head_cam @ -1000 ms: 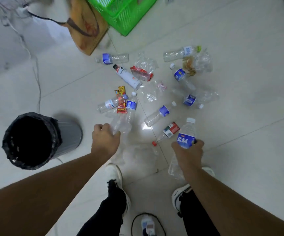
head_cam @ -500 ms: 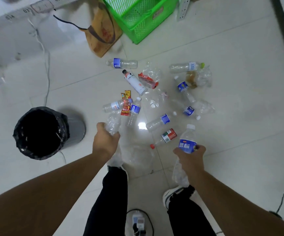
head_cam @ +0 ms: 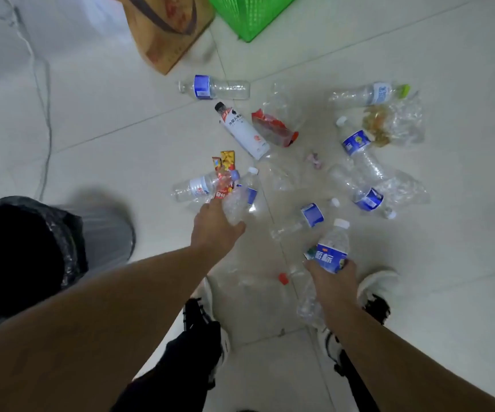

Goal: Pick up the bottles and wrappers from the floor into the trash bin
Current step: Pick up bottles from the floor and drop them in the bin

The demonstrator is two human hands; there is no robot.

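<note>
Clear bottles (head_cam: 214,88) and wrappers (head_cam: 274,127) litter the floor (head_cam: 448,203) beyond both grips; little is binned. Left grip (head_cam: 213,226) clutches crumpled plastic (head_cam: 236,205), right grip (head_cam: 331,279) a blue-labelled bottle (head_cam: 331,248); trash bin (head_cam: 103,227) stands left.

The left hand (head_cam: 213,226), which a second ago gripped a crumpled clear bottle (head_cam: 236,208) low near the person's shoe, now carries it higher, up against the litter by the red snack wrapper (head_cam: 224,181), while the trash bin (head_cam: 103,230) now sits closer to the left edge of view.
</note>
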